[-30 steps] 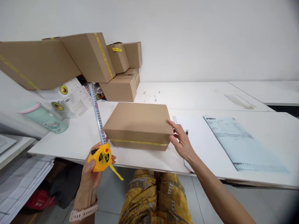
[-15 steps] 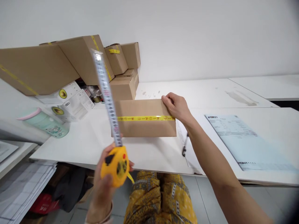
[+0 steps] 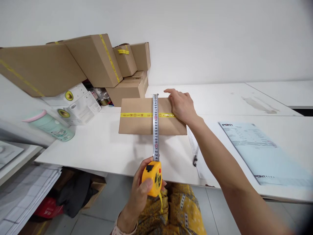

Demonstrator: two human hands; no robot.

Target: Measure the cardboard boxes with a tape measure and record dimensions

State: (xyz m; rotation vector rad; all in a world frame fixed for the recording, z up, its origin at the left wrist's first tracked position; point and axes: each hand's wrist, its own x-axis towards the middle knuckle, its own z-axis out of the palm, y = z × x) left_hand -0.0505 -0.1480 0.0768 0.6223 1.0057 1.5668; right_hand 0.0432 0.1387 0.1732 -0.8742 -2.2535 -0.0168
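My left hand (image 3: 140, 192) is wrapped round a yellow tape measure (image 3: 153, 179) in front of the table's near edge. Its extended blade (image 3: 156, 130) runs away from me across the top of a cardboard box (image 3: 137, 125), and the metal end hook shows near the box's far edge. A strip of yellow printed tape (image 3: 139, 115) crosses the box from side to side. My right hand (image 3: 182, 106) rests on the box's right end, index finger stretched out towards the blade's tip and the other fingers bent; it holds nothing that I can see.
Cardboard boxes (image 3: 95, 62) are stacked at the back left, beside white avocado-print boxes (image 3: 84, 106) and a mint green tumbler (image 3: 55, 128). On the right of the white table (image 3: 107, 147) lie a clipboard (image 3: 199, 163) with paper and a pale blue document (image 3: 254, 150).
The tape measure has swung right with my left hand, and its blade has come down from the air across the box. My right index finger has stretched out from the box's far edge.
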